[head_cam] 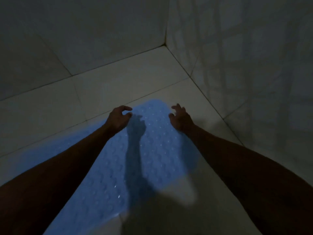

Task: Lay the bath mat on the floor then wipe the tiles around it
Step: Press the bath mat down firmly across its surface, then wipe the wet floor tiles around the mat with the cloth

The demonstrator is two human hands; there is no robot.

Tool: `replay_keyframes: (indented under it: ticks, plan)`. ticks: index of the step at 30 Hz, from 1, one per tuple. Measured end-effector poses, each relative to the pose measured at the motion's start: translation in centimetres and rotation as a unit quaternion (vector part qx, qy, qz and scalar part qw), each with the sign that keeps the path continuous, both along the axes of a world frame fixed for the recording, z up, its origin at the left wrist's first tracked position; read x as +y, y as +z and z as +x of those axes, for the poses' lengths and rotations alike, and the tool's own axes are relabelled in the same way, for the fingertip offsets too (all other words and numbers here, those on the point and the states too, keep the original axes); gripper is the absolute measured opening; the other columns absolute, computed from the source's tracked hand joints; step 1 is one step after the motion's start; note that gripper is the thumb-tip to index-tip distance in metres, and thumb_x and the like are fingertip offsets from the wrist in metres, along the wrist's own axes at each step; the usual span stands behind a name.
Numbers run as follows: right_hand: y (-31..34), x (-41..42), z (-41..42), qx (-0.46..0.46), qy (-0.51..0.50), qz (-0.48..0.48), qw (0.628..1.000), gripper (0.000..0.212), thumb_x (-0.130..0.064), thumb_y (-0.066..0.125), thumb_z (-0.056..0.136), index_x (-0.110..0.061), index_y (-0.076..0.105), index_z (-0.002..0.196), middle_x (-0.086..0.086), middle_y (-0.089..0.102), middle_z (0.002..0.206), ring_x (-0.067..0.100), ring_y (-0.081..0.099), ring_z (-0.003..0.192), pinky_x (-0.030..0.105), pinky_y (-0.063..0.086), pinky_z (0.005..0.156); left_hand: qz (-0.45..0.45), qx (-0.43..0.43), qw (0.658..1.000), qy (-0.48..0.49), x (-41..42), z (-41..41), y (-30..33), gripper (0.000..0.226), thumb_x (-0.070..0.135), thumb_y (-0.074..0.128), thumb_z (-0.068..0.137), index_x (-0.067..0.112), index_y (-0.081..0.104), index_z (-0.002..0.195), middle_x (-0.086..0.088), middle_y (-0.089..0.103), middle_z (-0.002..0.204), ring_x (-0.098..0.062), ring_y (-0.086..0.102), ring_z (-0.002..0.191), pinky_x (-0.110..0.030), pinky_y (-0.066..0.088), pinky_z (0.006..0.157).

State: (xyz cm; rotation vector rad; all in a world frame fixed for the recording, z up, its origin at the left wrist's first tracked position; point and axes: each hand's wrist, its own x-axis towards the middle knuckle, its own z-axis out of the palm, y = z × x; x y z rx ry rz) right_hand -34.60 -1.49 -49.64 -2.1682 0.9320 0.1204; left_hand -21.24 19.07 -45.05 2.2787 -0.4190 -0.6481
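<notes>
presumably laying: pale blue bubbled rubber bath mat (152, 146) flat beneath spread, empty fingers of left hand (118, 119) and right hand (180, 118); wiping the surrounding pale floor tiles (101, 85) follows.

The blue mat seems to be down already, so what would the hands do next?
Probably press down the mat's far end. The blue bath mat lies on the floor tiles, and the left hand and right hand hang open at its far edge, holding nothing. No cloth is in view.
</notes>
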Motion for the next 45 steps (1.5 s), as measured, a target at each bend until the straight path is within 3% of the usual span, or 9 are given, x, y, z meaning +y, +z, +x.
replay_keyframes:
  ticks: [7, 14, 20, 26, 33, 38, 41, 43, 45]
  plan:
    - [30.0, 6.3, -0.3, 0.016, 0.112, -0.055, 0.992, 0.053, -0.024, 0.048, 0.101, -0.017, 0.031, 0.150, 0.005, 0.019, 0.162, 0.026, 0.021, 0.147, 0.044, 0.026, 0.116, 0.028, -0.018, 0.997, -0.072, 4.6, -0.5, 29.5, 0.025, 0.021, 0.051, 0.097, 0.009, 0.067, 0.112, -0.007, 0.064, 0.123, -0.022, 0.056, 0.116, -0.024, 0.037, 0.090]
    - [65.7, 13.8, 3.2, -0.001, 0.169, -0.040, 0.985, 0.059, -0.023, 0.050, 0.098, -0.019, 0.026, 0.152, 0.007, 0.022, 0.160, 0.028, 0.028, 0.144, 0.045, 0.029, 0.115, 0.026, -0.057, 0.994, -0.092, 11.5, 2.6, 65.1, 0.022, 0.020, 0.056, 0.094, 0.010, 0.066, 0.111, -0.008, 0.066, 0.118, -0.022, 0.059, 0.109, -0.021, 0.039, 0.086]
    - [84.2, 17.6, 7.1, -0.066, 0.199, -0.083, 0.974, 0.064, -0.024, 0.051, 0.097, -0.017, 0.020, 0.154, 0.008, 0.021, 0.161, 0.028, 0.028, 0.144, 0.041, 0.027, 0.116, -0.010, -0.130, 0.987, -0.098, 15.6, 5.5, 84.0, 0.028, 0.024, 0.054, 0.095, 0.009, 0.065, 0.115, -0.008, 0.065, 0.119, -0.022, 0.059, 0.110, -0.027, 0.042, 0.092]
    - [98.1, 17.0, 16.6, -0.186, 0.227, -0.142, 0.945, 0.064, -0.026, 0.049, 0.098, -0.015, 0.019, 0.153, 0.014, 0.035, 0.153, 0.028, 0.045, 0.130, 0.036, 0.037, 0.108, -0.058, -0.241, 0.968, -0.042, 16.0, 12.9, 95.9, 0.030, 0.023, 0.057, 0.093, 0.009, 0.063, 0.119, -0.010, 0.064, 0.120, -0.024, 0.059, 0.110, -0.032, 0.045, 0.094]
    - [110.5, 17.1, 30.6, -0.367, 0.229, -0.220, 0.874, 0.038, -0.016, 0.043, 0.099, -0.010, 0.049, 0.136, 0.017, 0.057, 0.133, 0.032, 0.053, 0.121, 0.035, 0.041, 0.098, -0.103, -0.313, 0.941, 0.078, 14.9, 23.9, 104.4, 0.032, 0.009, 0.057, 0.090, 0.006, 0.059, 0.122, -0.010, 0.061, 0.123, -0.026, 0.061, 0.106, -0.038, 0.051, 0.091]
    - [114.3, 16.9, 38.8, -0.328, 0.280, -0.238, 0.870, 0.046, -0.001, 0.042, 0.093, -0.005, 0.045, 0.140, 0.018, 0.051, 0.139, 0.031, 0.050, 0.125, 0.035, 0.041, 0.101, -0.080, -0.290, 0.943, 0.145, 11.8, 30.5, 104.4, 0.048, 0.008, 0.056, 0.092, 0.004, 0.045, 0.138, -0.014, 0.052, 0.137, -0.027, 0.053, 0.120, -0.038, 0.047, 0.099]
    - [113.5, 16.1, 41.6, -0.268, 0.312, -0.266, 0.871, 0.039, -0.002, 0.045, 0.089, -0.003, 0.052, 0.128, 0.021, 0.055, 0.132, 0.037, 0.055, 0.118, 0.040, 0.048, 0.095, -0.090, -0.241, 0.952, 0.167, 10.3, 33.0, 103.3, 0.058, 0.010, 0.059, 0.091, 0.004, 0.035, 0.144, -0.014, 0.044, 0.143, -0.027, 0.052, 0.119, -0.029, 0.049, 0.084]
    - [112.6, 15.5, 42.5, -0.260, 0.313, -0.266, 0.874, 0.033, -0.002, 0.044, 0.090, -0.001, 0.057, 0.120, 0.023, 0.058, 0.127, 0.038, 0.057, 0.115, 0.038, 0.047, 0.089, -0.130, -0.207, 0.951, 0.189, 9.6, 34.3, 102.5, 0.057, 0.011, 0.060, 0.090, 0.004, 0.038, 0.142, -0.015, 0.048, 0.140, -0.023, 0.055, 0.110, -0.024, 0.048, 0.073]
    - [111.9, 15.0, 43.2, -0.280, 0.302, -0.249, 0.877, 0.032, -0.002, 0.043, 0.090, -0.001, 0.060, 0.118, 0.022, 0.060, 0.125, 0.037, 0.058, 0.115, 0.036, 0.047, 0.088, -0.190, -0.181, 0.939, 0.223, 9.4, 35.6, 102.0, 0.042, 0.015, 0.064, 0.089, 0.005, 0.053, 0.128, -0.014, 0.060, 0.124, -0.022, 0.059, 0.103, -0.026, 0.047, 0.074]
